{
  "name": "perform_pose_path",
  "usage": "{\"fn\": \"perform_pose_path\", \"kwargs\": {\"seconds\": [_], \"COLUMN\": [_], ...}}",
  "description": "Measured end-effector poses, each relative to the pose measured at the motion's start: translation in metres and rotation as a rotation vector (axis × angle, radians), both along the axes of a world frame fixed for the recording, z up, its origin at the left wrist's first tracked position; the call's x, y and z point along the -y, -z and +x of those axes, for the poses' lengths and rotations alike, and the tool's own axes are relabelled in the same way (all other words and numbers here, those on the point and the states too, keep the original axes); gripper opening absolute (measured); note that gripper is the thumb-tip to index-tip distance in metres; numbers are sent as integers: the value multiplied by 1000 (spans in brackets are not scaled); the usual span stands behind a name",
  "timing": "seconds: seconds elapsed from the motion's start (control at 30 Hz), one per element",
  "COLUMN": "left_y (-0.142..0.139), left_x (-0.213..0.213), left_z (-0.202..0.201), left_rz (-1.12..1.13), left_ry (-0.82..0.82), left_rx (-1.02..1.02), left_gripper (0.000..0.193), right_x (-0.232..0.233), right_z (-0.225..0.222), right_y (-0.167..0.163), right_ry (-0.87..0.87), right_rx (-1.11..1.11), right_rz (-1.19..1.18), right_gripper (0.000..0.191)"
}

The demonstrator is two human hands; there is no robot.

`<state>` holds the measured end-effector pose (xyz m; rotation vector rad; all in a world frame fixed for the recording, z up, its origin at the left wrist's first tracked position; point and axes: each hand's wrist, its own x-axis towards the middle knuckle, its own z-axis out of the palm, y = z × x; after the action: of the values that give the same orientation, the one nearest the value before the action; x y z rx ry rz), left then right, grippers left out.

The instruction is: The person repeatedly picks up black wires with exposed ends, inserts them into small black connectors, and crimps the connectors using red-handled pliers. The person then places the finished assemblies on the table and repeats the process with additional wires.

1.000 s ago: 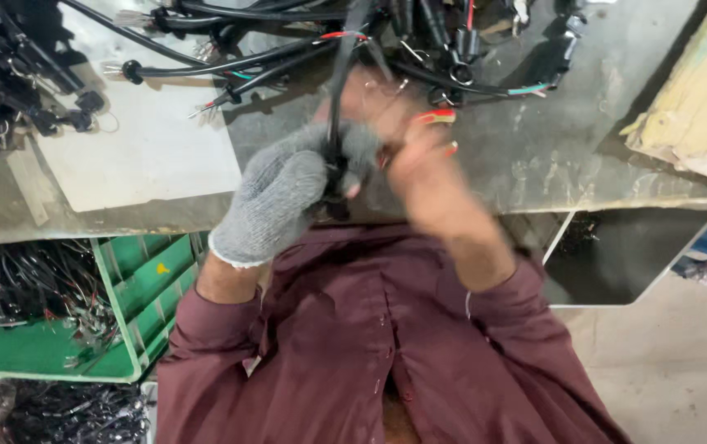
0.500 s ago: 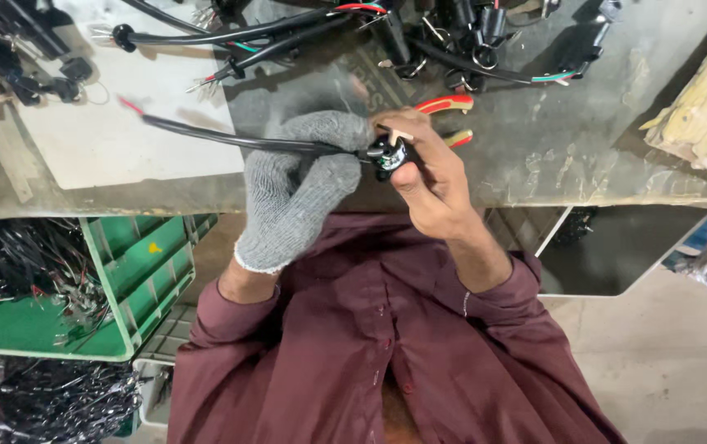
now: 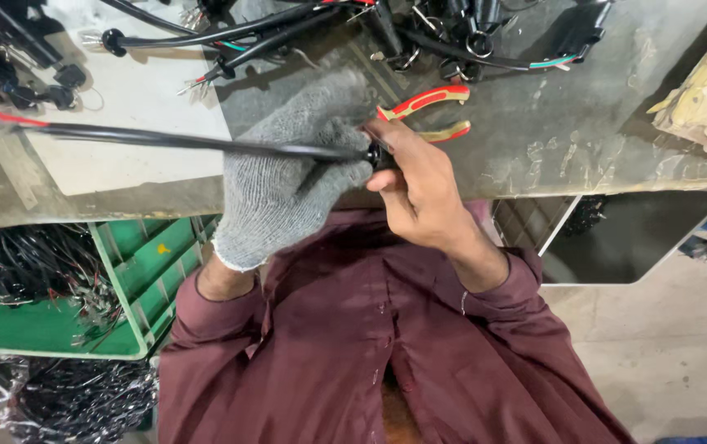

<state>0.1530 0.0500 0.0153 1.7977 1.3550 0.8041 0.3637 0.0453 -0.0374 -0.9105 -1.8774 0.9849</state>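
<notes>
Maroon shirt sleeves point(image 3: 353, 345) fill the lower middle of the head view, belonging to the person wearing the camera. At nine o'clock from the shirt, a green plastic crate point(image 3: 135, 271) sits below the tabletop edge, with bundles of black wire point(image 3: 32, 263) inside it.

Just above the shirt, at the centre, both hands meet. The left hand point(image 3: 292, 177), in a grey knitted glove, is clenched around a black cable point(image 3: 172, 141). The bare right hand point(image 3: 419, 193) touches the glove at three o'clock, its fingertips pinched on a small black connector point(image 3: 380, 156) at the cable's end. From the hands the cable runs straight out toward nine o'clock, held just above the tabletop, ending in a red tip near the left edge.

Beyond the hands, at one o'clock, red-handled pliers point(image 3: 427, 111) lie on the grey tabletop point(image 3: 584, 140). A white sheet point(image 3: 131, 123) lies at ten o'clock. Farthest away, along the top edge, sits a tangle of black cable assemblies point(image 3: 419, 33) with coloured wire ends.
</notes>
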Motion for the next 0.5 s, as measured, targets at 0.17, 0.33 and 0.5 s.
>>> {"fn": "perform_pose_path", "kwargs": {"seconds": [0.17, 0.33, 0.5], "left_y": [4, 16, 27], "left_x": [9, 5, -1], "left_z": [22, 15, 11], "left_rz": [169, -74, -20], "left_ry": [-89, -115, 160], "left_rx": [-31, 168, 218], "left_gripper": [24, 30, 37], "right_x": [-1, -7, -4], "right_z": [3, 18, 14], "right_y": [4, 8, 5], "right_ry": [52, 25, -112], "right_rx": [-176, -287, -124], "right_rz": [-469, -720, -467], "right_gripper": [33, 33, 28]}}
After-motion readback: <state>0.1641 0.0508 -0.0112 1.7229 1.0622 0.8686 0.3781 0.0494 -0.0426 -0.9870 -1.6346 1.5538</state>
